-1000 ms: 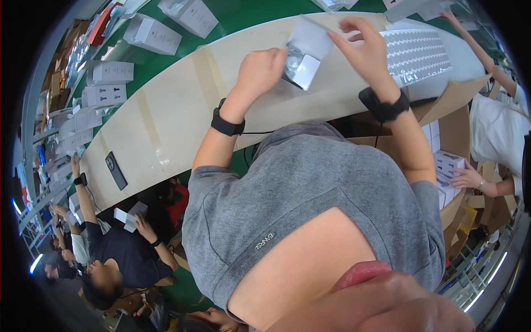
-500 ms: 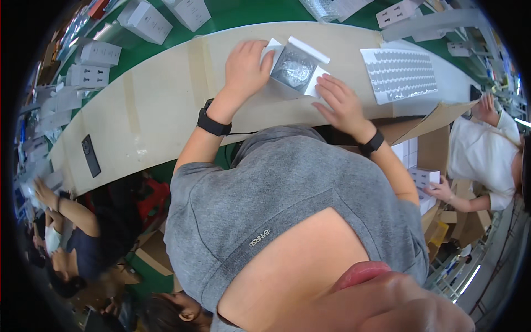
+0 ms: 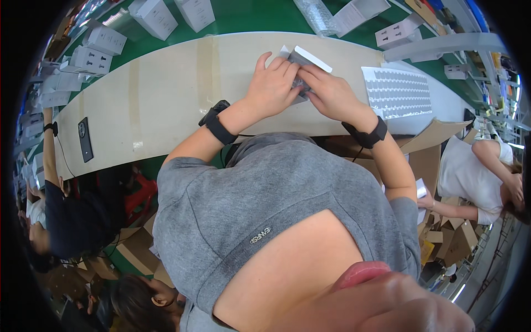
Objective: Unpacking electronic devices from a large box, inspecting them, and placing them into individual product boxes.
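A small white box (image 3: pixel 313 59) stands on the work table with its top open and a flap raised on the far side. Clear plastic wrapping (image 3: pixel 299 84) shows in its opening, and what lies inside is mostly hidden under my fingers. My left hand (image 3: pixel 271 86) bends over the box from the left, its fingertips pressed in at the opening and its thumb against the near side. From the right, my right hand (image 3: pixel 332 95) curls its fingers over the same opening, thumb at the near edge. My fingertips nearly meet.
A sheet of stickers (image 3: pixel 397 93) lies at the right of the table (image 3: pixel 171 88). A phone (image 3: pixel 85 139) rests at the far left. White boxes (image 3: pixel 153 18) and a bubble-wrap roll (image 3: pixel 316 15) stand beyond the table. An open carton (image 3: pixel 426 155) is at my right, beside a co-worker (image 3: pixel 473 171).
My hands have come in from the box's side flaps and closed together over its opening, covering most of the wrapped contents. The co-workers on both sides have shifted their arms.
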Tool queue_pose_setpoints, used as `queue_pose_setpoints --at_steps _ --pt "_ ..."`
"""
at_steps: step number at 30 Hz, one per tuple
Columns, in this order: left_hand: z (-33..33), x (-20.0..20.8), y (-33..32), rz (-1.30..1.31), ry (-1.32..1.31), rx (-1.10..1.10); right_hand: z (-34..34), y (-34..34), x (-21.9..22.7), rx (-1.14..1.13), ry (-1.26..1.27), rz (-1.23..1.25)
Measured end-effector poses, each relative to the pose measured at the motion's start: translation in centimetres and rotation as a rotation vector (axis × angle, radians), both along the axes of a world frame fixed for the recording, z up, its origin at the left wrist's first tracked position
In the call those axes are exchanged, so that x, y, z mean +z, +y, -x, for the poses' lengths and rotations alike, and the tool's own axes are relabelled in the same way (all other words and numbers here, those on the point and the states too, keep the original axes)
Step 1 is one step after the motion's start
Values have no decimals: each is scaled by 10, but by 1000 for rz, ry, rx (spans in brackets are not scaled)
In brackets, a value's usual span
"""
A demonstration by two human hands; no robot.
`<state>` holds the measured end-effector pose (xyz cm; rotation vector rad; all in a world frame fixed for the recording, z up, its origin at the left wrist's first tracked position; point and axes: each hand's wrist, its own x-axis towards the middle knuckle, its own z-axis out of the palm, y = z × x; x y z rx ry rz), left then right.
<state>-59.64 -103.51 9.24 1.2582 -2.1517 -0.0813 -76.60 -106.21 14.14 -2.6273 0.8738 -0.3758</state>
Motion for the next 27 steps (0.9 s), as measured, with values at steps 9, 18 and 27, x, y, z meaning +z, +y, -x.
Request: queue_pose_setpoints --at_steps 9,18,27 --pt "2 12 -1 -24 -116 -159 34 -16 -3 93 99 265" --pt "17 15 -7 -159 -277 -116 44 -9 -2 105 30 334" --pt "27 18 -12 -55 -331 -143 47 -5 -13 115 -38 324"
